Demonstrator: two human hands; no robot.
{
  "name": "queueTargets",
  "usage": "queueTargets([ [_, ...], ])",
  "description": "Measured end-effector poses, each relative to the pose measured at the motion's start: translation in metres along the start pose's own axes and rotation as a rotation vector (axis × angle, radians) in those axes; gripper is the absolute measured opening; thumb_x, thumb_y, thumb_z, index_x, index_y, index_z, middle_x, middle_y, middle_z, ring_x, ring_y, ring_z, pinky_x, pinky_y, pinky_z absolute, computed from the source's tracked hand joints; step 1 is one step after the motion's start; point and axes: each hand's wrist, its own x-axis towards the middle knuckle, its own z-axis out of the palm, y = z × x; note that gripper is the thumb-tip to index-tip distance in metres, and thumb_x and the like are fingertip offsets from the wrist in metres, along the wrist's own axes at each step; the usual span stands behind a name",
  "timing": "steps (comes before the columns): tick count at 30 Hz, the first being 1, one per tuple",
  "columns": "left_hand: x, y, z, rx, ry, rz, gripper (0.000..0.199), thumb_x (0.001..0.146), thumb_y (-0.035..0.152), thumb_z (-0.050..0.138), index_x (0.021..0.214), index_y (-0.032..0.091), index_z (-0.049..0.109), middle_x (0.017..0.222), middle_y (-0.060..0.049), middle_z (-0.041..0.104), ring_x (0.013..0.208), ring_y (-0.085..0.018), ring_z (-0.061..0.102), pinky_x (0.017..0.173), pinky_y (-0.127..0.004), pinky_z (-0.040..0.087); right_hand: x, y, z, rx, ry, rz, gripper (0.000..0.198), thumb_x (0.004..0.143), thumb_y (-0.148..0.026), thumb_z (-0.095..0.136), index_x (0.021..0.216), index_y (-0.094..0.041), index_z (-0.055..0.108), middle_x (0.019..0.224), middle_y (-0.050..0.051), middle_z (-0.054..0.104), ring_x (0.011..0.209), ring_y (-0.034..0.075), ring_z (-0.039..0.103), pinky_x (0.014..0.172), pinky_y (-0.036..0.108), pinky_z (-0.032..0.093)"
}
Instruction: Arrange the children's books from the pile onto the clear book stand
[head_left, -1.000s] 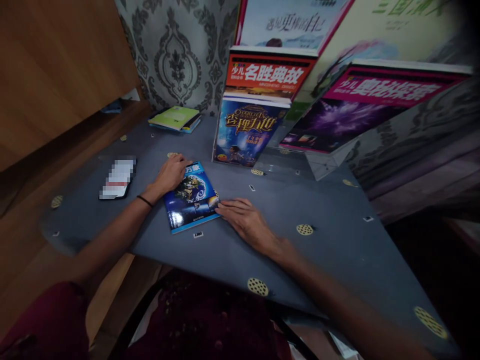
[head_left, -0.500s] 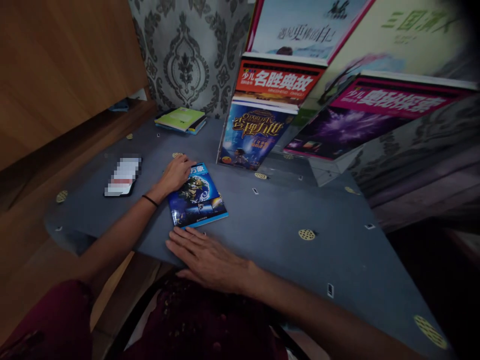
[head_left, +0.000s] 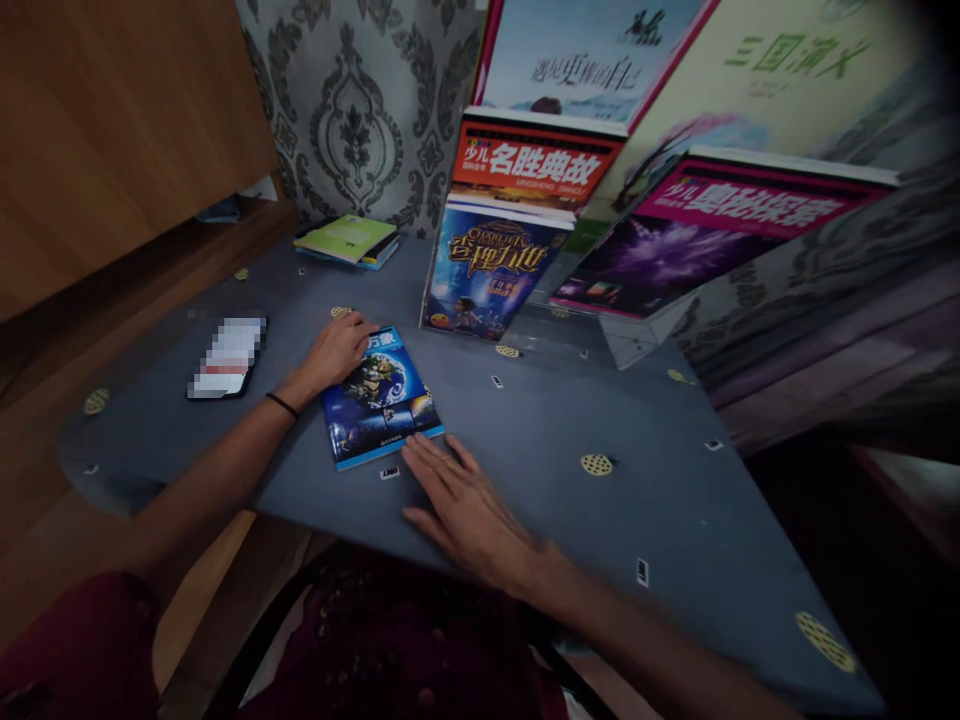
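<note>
A thin blue book with the Earth on its cover lies flat on the cloth-covered table. My left hand, a dark band at its wrist, rests over the book's upper left corner. It covers part of the title, and its fingers lie loosely on the cover. Near the lower right corner, my right hand lies palm down with its fingers stretched out and thumb apart. Its fingertips reach the bottom edge of the book; whether they press on it I cannot tell.
A phone with a blurred screen lies at left. Several thin books are stacked by the patterned wall. A clear stand holds upright books, among them a blue one and a purple one. A wooden cabinet borders the left.
My right hand has slid right along the book's bottom edge, from its left corner to its right. The book has turned slightly. My left hand stays on its upper left corner.
</note>
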Motion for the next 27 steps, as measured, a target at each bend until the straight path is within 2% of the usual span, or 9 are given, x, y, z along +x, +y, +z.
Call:
queueTargets([
  [5,0.000,0.003,-0.001,0.020,-0.003,0.001,0.041,0.096,0.021,0.040,0.120,0.014,0.073,0.102,-0.012,0.066,0.099,-0.025,0.058,0.093,-0.041,0.048,-0.012,0.013,-0.004,-0.045,0.068,0.128,0.052,0.104,-0.029,0.046,0.153,-0.013,0.042,0.150,0.019,0.054,0.144,0.029,0.047,0.118,0.059,0.039],
  [10,0.002,0.003,-0.006,-0.022,-0.017,-0.024,0.040,0.096,0.022,0.041,0.118,0.016,0.073,0.098,-0.011,0.068,0.096,-0.024,0.061,0.092,-0.039,0.050,-0.014,0.017,-0.003,-0.020,0.110,0.109,0.052,0.102,-0.030,0.049,0.151,-0.014,0.046,0.149,0.018,0.056,0.143,0.030,0.048,0.116,0.057,0.044],
  [13,-0.004,0.005,-0.011,-0.037,-0.031,-0.029,0.038,0.097,0.023,0.041,0.121,0.016,0.070,0.106,-0.011,0.070,0.103,-0.024,0.062,0.097,-0.040,0.050,-0.016,0.019,-0.004,-0.005,0.137,0.103,0.049,0.101,-0.031,0.051,0.148,-0.016,0.049,0.148,0.016,0.057,0.141,0.030,0.050,0.114,0.056,0.047],
  [17,-0.032,0.016,-0.020,0.050,0.000,-0.102,0.040,0.100,0.030,0.042,0.132,0.016,0.061,0.131,-0.014,0.062,0.120,-0.028,0.057,0.104,-0.047,0.047,-0.014,0.022,-0.010,0.020,0.151,0.107,0.044,0.102,-0.030,0.049,0.143,-0.016,0.054,0.144,0.015,0.060,0.136,0.029,0.054,0.113,0.054,0.048],
  [20,-0.062,0.028,-0.024,0.090,0.016,-0.189,0.043,0.101,0.036,0.044,0.137,0.015,0.055,0.143,-0.019,0.054,0.128,-0.033,0.053,0.107,-0.052,0.044,-0.002,0.027,-0.014,0.041,0.150,0.114,0.041,0.101,-0.029,0.051,0.139,-0.016,0.058,0.140,0.015,0.063,0.131,0.029,0.057,0.109,0.053,0.052],
  [24,-0.092,0.042,-0.026,0.070,0.033,-0.353,0.045,0.099,0.039,0.046,0.138,0.018,0.051,0.145,-0.020,0.052,0.133,-0.037,0.051,0.108,-0.056,0.043,0.027,0.037,-0.011,0.025,0.150,0.117,0.042,0.100,-0.030,0.053,0.138,-0.014,0.059,0.141,0.018,0.062,0.132,0.032,0.056,0.109,0.056,0.050],
  [27,-0.099,0.048,-0.029,-0.038,0.041,-0.400,0.048,0.098,0.038,0.046,0.142,0.019,0.046,0.140,-0.019,0.056,0.135,-0.037,0.050,0.111,-0.057,0.041,0.046,0.043,-0.002,0.022,0.161,0.138,0.043,0.101,-0.032,0.051,0.138,-0.011,0.059,0.144,0.020,0.059,0.138,0.033,0.052,0.112,0.057,0.048],
])
